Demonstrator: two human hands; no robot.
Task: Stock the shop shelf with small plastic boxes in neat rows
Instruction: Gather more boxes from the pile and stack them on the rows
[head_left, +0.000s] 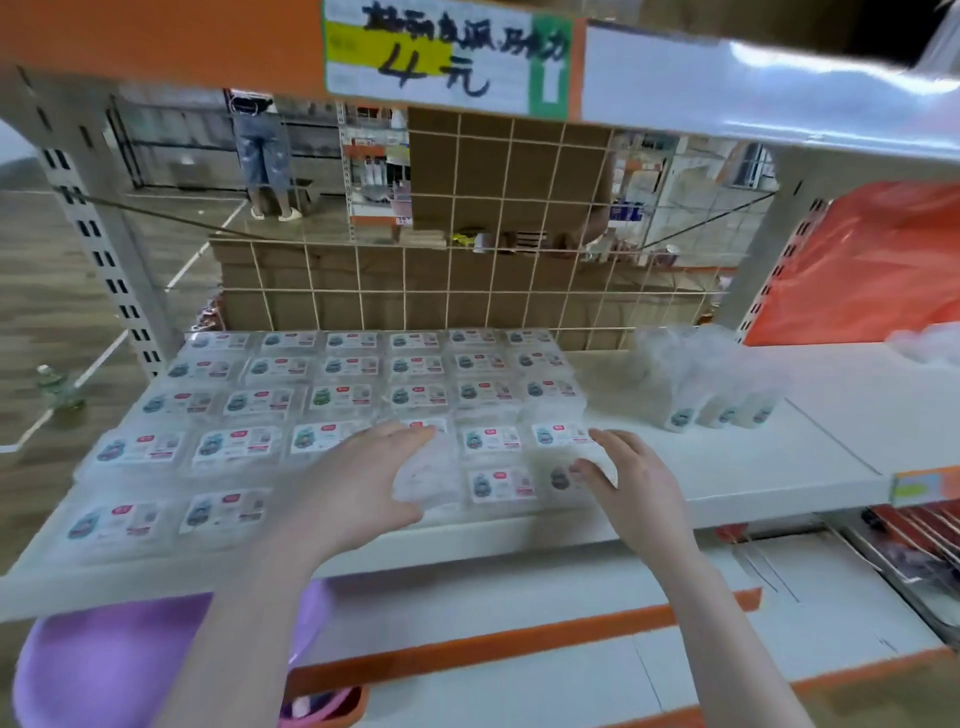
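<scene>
The white shelf (701, 478) is taken as the landmark for every place here. On its left part, many small plastic boxes (337, 397) are laid flat in neat rows, with their labels facing up. The long side of each box is seen to run from left to right along the shelf.

In the front row, near the shelf's front edge, two boxes are being handled. One clear box (426, 475) is lying under the fingers of the left hand (363, 478). The fingers of that hand are spread out straight and are laid on top of the box, so nothing is squeezed. The label of this box cannot be made out.

Just to the right, past one labelled box that is not touched, the end box (563, 475) of the front row is found. It is pinched by the curled thumb and fingers of the right hand (631, 493), at the box's right edge. This box is nearer to the right hand than to the left one.

It is judged that the two boxes are being lined up with the rows behind them.

Further right on the shelf, a clear bag of more boxes (711, 384) is resting, well apart from both hands. It is closer to the right hand
</scene>
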